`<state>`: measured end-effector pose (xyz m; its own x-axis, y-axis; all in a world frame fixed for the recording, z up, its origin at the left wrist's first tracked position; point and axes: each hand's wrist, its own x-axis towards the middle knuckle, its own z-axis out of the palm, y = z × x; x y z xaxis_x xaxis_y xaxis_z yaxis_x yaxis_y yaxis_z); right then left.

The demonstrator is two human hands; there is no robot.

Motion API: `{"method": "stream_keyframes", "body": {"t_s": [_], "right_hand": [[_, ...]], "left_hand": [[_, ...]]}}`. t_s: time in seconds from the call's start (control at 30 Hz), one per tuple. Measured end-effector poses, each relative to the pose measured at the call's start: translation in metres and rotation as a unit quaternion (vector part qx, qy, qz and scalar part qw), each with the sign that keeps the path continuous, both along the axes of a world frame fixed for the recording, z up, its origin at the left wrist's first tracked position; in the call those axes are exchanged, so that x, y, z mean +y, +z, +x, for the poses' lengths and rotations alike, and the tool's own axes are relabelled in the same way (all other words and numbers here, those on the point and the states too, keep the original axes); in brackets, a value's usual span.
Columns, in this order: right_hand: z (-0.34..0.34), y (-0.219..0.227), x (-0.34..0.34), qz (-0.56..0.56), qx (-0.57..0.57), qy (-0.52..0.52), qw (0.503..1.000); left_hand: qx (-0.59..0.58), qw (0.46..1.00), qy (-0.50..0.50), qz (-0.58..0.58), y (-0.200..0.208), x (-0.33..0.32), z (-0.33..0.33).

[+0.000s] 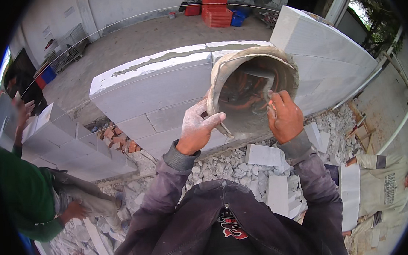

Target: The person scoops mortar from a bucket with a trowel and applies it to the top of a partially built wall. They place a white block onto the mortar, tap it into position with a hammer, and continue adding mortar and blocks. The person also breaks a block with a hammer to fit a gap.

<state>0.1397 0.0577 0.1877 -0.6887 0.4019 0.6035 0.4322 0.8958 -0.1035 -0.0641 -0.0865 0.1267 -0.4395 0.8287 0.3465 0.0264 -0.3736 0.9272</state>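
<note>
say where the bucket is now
In the head view, the bucket is just above and right of centre, between the left hand and right hand, in front of the white block wall.

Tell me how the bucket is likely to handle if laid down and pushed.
The bucket would probably roll on its side, since its mouth is round. It is likely fairly stiff: its rim looks near-circular in the left hand's grip. It may be lighter than when full, as orange wall shows through the smeared grey mortar inside.
</note>
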Motion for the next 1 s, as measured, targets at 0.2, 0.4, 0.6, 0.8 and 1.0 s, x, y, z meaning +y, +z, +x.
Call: {"method": "stream_keyframes", "body": {"t_s": [0.2, 0.4, 0.6, 0.8, 1.0], "right_hand": [[0.009, -0.004, -0.006, -0.054, -0.115, -0.044, 0.991], [0.007, -0.002, 0.002, -0.047, 0.014, 0.025, 0.998], [0.012, 0.008, -0.008, 0.071, -0.108, -0.078, 0.989], [-0.003, 0.03, 0.002, 0.206, -0.12, -0.164, 0.957], [0.008, 0.05, 0.002, 0.129, -0.179, -0.18, 0.959]], "left_hand": [[-0.013, 1.0, 0.011, 0.0, 0.015, -0.003, 0.002], [0.004, 1.0, -0.016, 0.026, 0.022, 0.011, 0.01], [0.03, 0.999, -0.02, 0.023, 0.037, 0.026, 0.015], [0.131, 0.991, -0.026, -0.012, 0.056, 0.048, 0.019], [0.148, 0.989, -0.028, 0.008, 0.059, 0.053, 0.021]]}}
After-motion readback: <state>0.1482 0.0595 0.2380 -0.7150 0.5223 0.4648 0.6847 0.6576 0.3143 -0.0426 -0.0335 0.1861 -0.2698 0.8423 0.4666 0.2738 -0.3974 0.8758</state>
